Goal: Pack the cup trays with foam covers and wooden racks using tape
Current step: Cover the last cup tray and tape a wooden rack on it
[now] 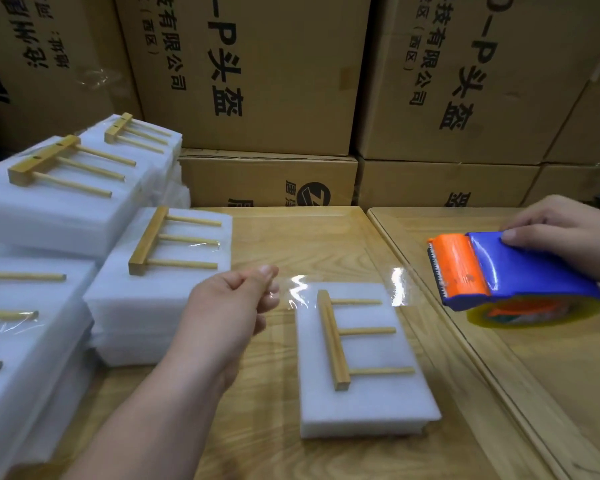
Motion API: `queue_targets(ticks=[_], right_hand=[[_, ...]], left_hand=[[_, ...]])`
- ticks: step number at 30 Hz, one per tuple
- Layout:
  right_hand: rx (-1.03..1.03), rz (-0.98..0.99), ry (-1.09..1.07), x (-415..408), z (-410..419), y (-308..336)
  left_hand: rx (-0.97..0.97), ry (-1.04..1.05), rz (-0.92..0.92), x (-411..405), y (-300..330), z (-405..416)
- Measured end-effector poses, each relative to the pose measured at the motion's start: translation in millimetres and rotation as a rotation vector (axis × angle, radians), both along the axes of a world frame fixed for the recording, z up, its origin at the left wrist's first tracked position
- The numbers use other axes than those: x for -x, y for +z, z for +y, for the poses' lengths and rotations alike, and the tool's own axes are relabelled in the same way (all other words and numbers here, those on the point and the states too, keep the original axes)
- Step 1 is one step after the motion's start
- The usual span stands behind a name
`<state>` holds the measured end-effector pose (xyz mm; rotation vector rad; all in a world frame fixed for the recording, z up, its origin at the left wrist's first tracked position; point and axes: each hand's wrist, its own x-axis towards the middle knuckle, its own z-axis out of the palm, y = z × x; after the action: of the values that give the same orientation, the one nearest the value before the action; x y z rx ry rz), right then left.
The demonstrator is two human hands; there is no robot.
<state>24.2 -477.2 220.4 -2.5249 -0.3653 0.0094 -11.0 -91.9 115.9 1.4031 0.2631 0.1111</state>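
From the head view I see my left hand [234, 299] curled, thumb and fingers pinching the free end of a clear tape strip [347, 289]. The strip runs rightward, above the far end of the foam pack [364, 403], to the dispenser [513, 275], which my right hand [568, 233] grips from the far side, fingers bent over its blue body. The dispenser has an orange front with a toothed blade, and a tape roll [530, 315] shows beneath it. It hangs above the right tray [551, 358]; whether it touches the wood I cannot tell. The foam pack lies on the wooden table [274, 445], just left of the seam where the two wooden surfaces meet, and a rack [336, 344] rests flat on top of it, its bar to the left and three dowels pointing right. The strip crosses over the pack near the rack's top dowel, glinting at both ends; I cannot tell if it touches the foam. To the left sits another pack [153, 306] with a rack [160, 240] on it and a shine of tape across the dowels. Further left and behind, more foam stacks [49, 216] carry racks too, some blurred at the frame edge. Cardboard boxes [257, 81] with black print stand along the back.
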Motion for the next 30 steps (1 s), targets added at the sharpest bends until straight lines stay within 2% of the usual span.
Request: queue_targets(ticks=[7, 15, 23, 30], right_hand=[[0.139, 0.161, 0.022, -13, 17, 16], [0.215, 0.172, 0.061, -16, 39, 18], [0.249, 0.189, 0.076, -23, 47, 16], [0.331, 0.179, 0.069, -27, 47, 9]], left_hand=[[0.235, -0.002, 0.200, -9, -39, -11], [0.378, -0.002, 0.324, -14, -59, -13], [0.400, -0.009, 0.414, -21, -71, -9], [0.249, -0.036, 0.500, -22, -84, -19]])
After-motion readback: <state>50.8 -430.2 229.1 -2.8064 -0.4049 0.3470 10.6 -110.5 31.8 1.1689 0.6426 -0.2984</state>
